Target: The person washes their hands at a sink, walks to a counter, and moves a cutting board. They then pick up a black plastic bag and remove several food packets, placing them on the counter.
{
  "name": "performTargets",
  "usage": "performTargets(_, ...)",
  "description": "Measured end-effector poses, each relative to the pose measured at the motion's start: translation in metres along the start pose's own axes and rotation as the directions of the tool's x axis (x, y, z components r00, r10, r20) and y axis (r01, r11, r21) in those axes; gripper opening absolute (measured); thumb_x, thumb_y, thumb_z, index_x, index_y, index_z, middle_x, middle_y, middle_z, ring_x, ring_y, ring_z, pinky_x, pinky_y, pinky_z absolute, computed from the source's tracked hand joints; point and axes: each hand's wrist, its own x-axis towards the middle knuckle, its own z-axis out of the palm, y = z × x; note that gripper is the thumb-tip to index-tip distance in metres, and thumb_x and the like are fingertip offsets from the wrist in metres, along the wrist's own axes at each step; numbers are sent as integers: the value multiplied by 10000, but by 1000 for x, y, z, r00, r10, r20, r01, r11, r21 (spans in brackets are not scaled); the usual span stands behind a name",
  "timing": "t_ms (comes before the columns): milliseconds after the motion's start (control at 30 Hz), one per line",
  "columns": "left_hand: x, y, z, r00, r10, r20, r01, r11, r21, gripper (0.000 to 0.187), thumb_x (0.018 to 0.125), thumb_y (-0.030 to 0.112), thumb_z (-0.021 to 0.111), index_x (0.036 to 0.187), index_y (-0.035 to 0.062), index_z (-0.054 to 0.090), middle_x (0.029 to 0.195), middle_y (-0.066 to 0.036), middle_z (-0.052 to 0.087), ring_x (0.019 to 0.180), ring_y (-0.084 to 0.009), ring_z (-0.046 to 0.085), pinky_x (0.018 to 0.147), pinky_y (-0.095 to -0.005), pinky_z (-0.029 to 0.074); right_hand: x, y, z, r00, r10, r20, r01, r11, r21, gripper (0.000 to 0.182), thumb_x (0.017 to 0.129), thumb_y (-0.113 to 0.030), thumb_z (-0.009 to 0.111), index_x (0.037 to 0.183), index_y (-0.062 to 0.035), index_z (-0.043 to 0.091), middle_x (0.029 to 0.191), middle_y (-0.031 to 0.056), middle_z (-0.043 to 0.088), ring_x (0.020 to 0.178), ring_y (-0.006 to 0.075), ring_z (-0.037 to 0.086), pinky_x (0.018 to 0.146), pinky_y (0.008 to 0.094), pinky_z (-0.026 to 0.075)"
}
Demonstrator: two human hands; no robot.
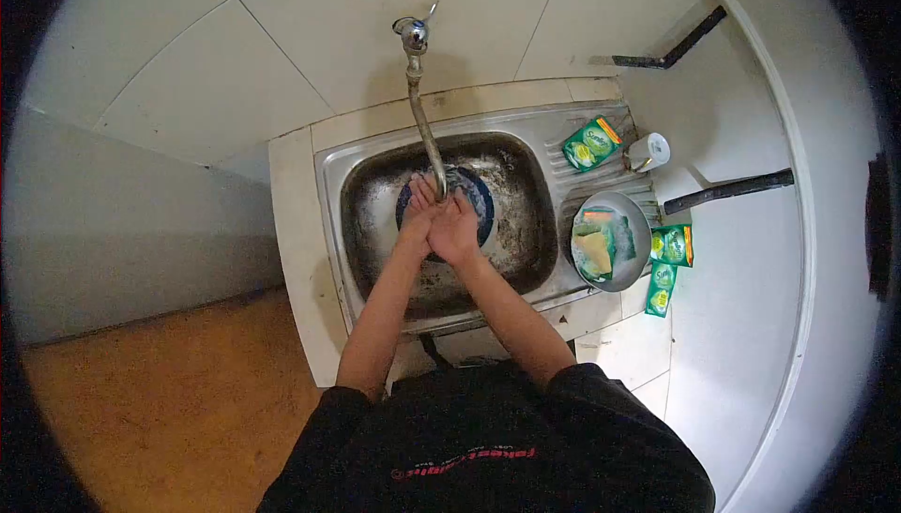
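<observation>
Both of my hands are together under the spout of the metal faucet [421, 119], palms turned up. My left hand [420, 214] has its fingers stretched out and holds nothing. Its lower part touches my right hand [454, 229], whose palm is also bare, with the fingers extended beside the spout's end. Below them in the sink basin [516, 241] lies a dark blue round dish [483, 205], partly hidden by my hands.
On the ridged drainboard, right of the basin, stands a metal bowl [643, 231] holding a yellow-green sponge [593, 252] and suds. Green detergent packets [591, 143] and a white cup [649, 152] are near it. A wall [732, 260] rises at the right.
</observation>
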Motion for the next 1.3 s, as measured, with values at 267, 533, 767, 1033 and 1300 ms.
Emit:
performTargets(267, 9, 19, 20, 988, -147, -51, 144, 988, -58, 105, 952, 95, 538, 1010, 27, 593, 964, -75, 630, 818, -187, 598, 702, -309, 507, -18, -8, -3, 987, -150, -55, 136, 970, -202, 424, 995, -341, 373, 1238, -8, 475, 1316, 128, 512, 1236, 264, 461, 1069, 388, 337)
performTargets(533, -2, 30, 32, 977, -213, -15, 210, 973, -99, 141, 946, 148, 577, 986, 20, 624, 883, -83, 670, 796, -196, 655, 686, -302, 545, -39, -8, 13, 975, -162, -151, 97, 926, -366, 482, 994, -370, 379, 1363, -60, 386, 1462, 58, 395, 1337, 236, 360, 1125, 352, 259)
performTargets(767, -21, 33, 24, 995, -77, 65, 88, 980, -181, 125, 962, 94, 506, 1017, 11, 581, 934, -85, 641, 802, -176, 631, 687, -290, 533, -34, -6, 12, 996, -81, -40, 71, 978, -197, 420, 1002, -378, 364, 1237, -38, 440, 1430, 125, 411, 1302, 274, 411, 1112, 368, 292)
performTargets(1033, -6, 44, 14, 960, -237, -148, 224, 970, -97, 191, 957, 218, 579, 1005, 34, 602, 899, -63, 634, 745, -152, 604, 640, -291, 511, -25, 15, -5, 987, -152, -61, 114, 904, -412, 340, 1002, -316, 407, 1215, -54, 456, 1396, 143, 444, 1277, 279, 432, 1084, 388, 322)
performTargets(1300, -23, 15, 4, 991, -63, 115, 88, 970, -226, 341, 939, 155, 576, 1253, 50, 493, 1073, -68, 609, 956, -184, 600, 818, -323, 509, -12, 3, -3, 992, -75, -101, 46, 963, -265, 340, 1002, -264, 384, 1214, -15, 478, 1383, 181, 453, 1310, 299, 407, 1112, 385, 306)
